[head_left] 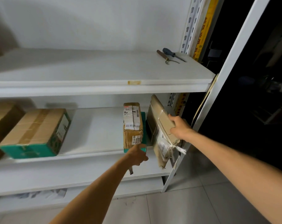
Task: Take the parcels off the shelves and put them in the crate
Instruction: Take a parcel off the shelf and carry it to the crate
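Left hand (137,155) at the near end of the labelled parcel (132,123), which is stacked on a green box (143,120); thumb touching it, can't tell if the fingers grasp. Right hand (179,126) just right, fingers clenched round the tilted brown parcel (162,126) at the middle shelf's (95,126) right end. Green-ended carton (36,133) far left, screwdriver (171,53) on the upper shelf (88,67).

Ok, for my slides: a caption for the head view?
Right hand grips a tilted brown parcel; left hand reaches for a labelled cardboard parcel on the white shelf.
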